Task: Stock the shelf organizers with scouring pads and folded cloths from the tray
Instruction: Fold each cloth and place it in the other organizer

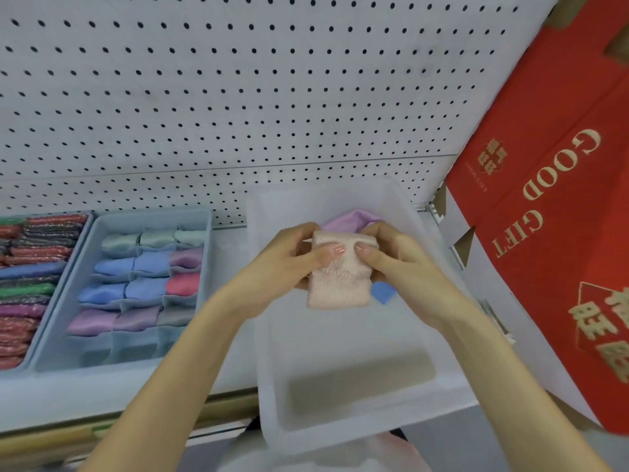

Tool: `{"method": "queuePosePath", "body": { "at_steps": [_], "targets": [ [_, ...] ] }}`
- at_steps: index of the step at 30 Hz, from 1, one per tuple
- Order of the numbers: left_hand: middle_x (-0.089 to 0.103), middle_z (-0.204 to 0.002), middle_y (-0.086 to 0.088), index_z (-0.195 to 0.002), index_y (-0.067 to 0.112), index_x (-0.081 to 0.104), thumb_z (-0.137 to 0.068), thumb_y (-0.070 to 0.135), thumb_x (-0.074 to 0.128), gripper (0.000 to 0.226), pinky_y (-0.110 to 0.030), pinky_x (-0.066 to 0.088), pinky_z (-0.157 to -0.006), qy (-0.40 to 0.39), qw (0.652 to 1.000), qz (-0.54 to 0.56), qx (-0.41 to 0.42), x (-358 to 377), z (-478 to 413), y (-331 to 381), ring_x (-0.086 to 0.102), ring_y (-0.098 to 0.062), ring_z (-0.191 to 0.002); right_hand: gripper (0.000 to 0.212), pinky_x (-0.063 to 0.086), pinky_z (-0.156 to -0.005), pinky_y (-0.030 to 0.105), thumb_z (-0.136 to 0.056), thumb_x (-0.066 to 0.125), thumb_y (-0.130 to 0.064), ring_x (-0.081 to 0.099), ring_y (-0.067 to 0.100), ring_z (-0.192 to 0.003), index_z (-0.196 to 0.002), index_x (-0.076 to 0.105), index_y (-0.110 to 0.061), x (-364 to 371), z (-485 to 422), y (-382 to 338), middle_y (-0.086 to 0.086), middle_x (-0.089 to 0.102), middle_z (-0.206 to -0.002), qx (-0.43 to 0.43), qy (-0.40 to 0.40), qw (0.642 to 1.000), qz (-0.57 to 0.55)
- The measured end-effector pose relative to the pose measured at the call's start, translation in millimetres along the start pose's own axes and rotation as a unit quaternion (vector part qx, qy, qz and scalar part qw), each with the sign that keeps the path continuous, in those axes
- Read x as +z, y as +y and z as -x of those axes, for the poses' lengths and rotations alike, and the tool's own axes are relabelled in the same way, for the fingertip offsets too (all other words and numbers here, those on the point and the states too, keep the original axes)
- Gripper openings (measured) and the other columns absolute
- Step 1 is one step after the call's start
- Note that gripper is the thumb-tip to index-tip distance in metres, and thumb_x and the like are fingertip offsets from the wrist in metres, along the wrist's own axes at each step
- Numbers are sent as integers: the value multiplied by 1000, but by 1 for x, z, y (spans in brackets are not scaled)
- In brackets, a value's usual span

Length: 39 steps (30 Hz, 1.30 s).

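Hands: left hand (289, 257) and right hand (398, 264) are close together, both clamped on one pink cloth (338, 284), thumbs on its near face and fingers curled behind it.
Pink cloth: pale and bumpy in texture, folded into a small block, held up between the two hands with its lower edge hanging free.
Tray (267, 369): translucent plastic, directly beneath both hands and reaching back past the wrists.
Purple cloth (354, 218): just beyond the fingertips, lying in the tray and partly hidden by the pink cloth.
Blue cloth (383, 292): a corner shows under the right hand, also in the tray.
Divided organizer (153, 214): blue-grey, to the left of the left hand, its compartments packed with folded cloths (146, 264) in green, blue, purple and red.
Scouring pads (37, 253): stacked in rows in a second organizer further left, well apart from the hands.
Shelf (102, 396): white, under the organizers and the tray.
Pegboard (238, 97): white, beyond both hands.
Red box (544, 233): to the right of the right hand, printed GOOD GIFT in gold.
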State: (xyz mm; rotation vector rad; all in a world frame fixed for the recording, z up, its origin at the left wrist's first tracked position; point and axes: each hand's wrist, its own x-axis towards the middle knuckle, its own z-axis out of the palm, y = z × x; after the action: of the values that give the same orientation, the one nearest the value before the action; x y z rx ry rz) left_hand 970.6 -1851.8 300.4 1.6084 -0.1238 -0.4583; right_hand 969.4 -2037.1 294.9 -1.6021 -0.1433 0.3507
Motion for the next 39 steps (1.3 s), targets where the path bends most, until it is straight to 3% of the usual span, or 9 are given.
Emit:
{"method": "queuePosePath", "body": {
  "at_steps": [5,9,12,17,21,24,28,33,39],
  "targets": [
    [59,-67,-8,-87,9,49,-92,10,58,10,-20,42,-48,49,999,12,20,10,4,-10,53,-12,-54,21,54,-66,32,-87,63,-5,63,19,-80,-105,57,-14,-1,2,12,5,64,-92,19,-5,998,-52],
    [69,-92,-14,-105,10,57,-93,19,53,15,-32,55,-64,30,993,111,-29,13,9,-15,68,-22,-79,29,52,-71,35,-81,64,8,64,19,-83,-105,61,-9,-7,3,16,4,66,-93,0,15,998,-66],
    [67,-109,-22,-115,9,58,-87,43,45,46,-35,58,-76,-4,984,145,-103,18,16,-15,70,-32,-94,33,49,-71,33,-77,61,12,64,14,-80,-91,67,-18,-8,4,21,-3,66,-87,-75,75,994,7],
    [72,-99,-20,-111,3,64,-93,44,44,49,-29,58,-76,65,966,189,-163,27,18,-20,71,-27,-86,46,43,-85,17,-71,54,4,57,7,-104,-90,69,-36,-10,4,42,-22,54,-109,-192,26,961,196],
    [68,-107,-24,-112,-3,61,-95,19,55,29,-31,59,-72,150,964,151,-162,27,26,-29,72,-25,-83,46,42,-85,12,-73,49,-3,55,2,-107,-89,72,-39,-11,3,45,-26,58,-112,-126,-76,981,124],
    [69,-105,-20,-111,-3,60,-93,13,58,24,-31,59,-75,198,963,104,-147,23,36,-37,71,-20,-85,24,44,-76,10,-84,56,-6,60,-4,-93,-94,68,-24,0,-5,41,-13,68,-100,-26,-89,996,18],
    [71,-101,-15,-106,-1,59,-88,8,63,20,-26,58,-76,225,959,95,-145,9,56,-49,69,-17,-86,17,46,-69,12,-86,64,-8,62,2,-80,-100,65,-18,28,-17,41,-1,69,-94,58,-160,982,80],
    [73,-96,-13,-103,2,62,-82,4,69,22,-23,57,-75,228,961,103,-121,-26,92,-65,69,-19,-86,18,49,-75,18,-83,67,-4,66,8,-87,-98,69,-14,69,-23,39,1,73,-94,120,-241,960,76],
    [72,-95,-4,-99,7,70,-76,-2,73,25,-16,52,-74,252,958,85,-112,-91,138,-89,67,-11,-87,14,48,-71,23,-78,74,-12,64,5,-75,-84,71,-25,150,-33,41,-4,72,-83,84,-247,945,199]
  ]
}}
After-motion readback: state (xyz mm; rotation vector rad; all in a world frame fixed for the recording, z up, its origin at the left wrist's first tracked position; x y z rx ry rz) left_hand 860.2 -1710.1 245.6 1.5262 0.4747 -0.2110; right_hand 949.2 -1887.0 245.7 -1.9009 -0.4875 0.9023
